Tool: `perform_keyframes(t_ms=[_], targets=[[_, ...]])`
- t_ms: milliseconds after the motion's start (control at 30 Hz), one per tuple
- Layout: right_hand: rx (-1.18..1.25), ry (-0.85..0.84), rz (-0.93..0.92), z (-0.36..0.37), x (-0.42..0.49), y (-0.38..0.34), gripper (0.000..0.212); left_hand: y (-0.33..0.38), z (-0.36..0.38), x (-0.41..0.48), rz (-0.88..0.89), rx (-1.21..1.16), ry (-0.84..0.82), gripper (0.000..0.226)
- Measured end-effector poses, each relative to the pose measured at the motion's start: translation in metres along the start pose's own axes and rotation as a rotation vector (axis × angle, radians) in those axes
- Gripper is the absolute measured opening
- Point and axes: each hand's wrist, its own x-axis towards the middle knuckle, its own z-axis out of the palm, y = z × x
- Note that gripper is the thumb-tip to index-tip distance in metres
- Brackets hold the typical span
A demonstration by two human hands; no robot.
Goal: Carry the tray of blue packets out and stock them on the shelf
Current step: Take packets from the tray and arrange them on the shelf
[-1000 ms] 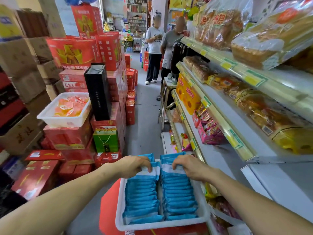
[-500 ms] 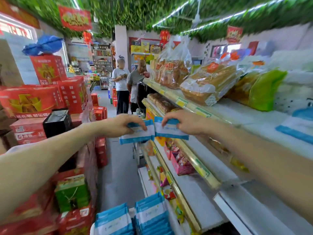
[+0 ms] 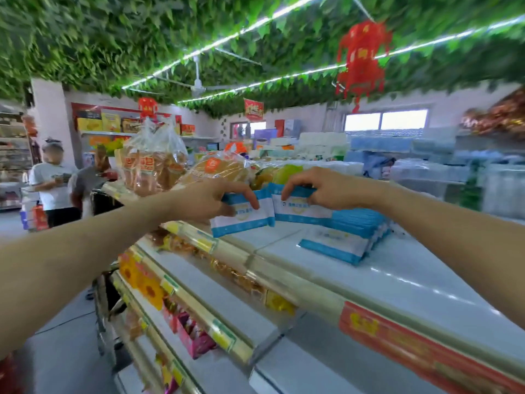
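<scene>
Each hand, left [image 3: 207, 201] and right [image 3: 326, 191], pinches a blue packet [image 3: 241, 220] (edges touching) above the top shelf [image 3: 397, 280].

Shop aisle under a leafy ceiling [image 3: 85, 38]

Bagged bread [image 3: 153, 163] stands at the top shelf's far end; a red lantern [image 3: 360, 58] hangs overhead; two people [image 3: 54, 180] stand down the aisle.
</scene>
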Motion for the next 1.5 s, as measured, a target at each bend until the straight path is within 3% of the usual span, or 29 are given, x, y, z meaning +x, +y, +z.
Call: perform_keyframes(t_ms=[367,600,933,1133,1500], targets=[[-0.099,0.088,0.452,-0.074,-0.158,0.107,0.059,0.117,0.077,0.163,0.4,-0.042,-0.189,0.054],[-0.143,0.053,0.675,-0.052,-0.187,0.168,0.058,0.146,0.093,0.214,0.534,-0.044,-0.194,0.049],[-0.107,0.084,0.671,-0.025,-0.145,0.206,0.063,0.131,0.085,0.233,0.584,-0.065,-0.198,0.048],[-0.351,0.104,0.589,-0.016,-0.141,0.211,0.061,0.131,0.087,0.24,0.589,-0.112,-0.208,0.047],[-0.407,0.148,0.694,-0.044,-0.209,0.199,0.072,0.191,0.114,0.281,0.677,-0.119,-0.208,0.045]])
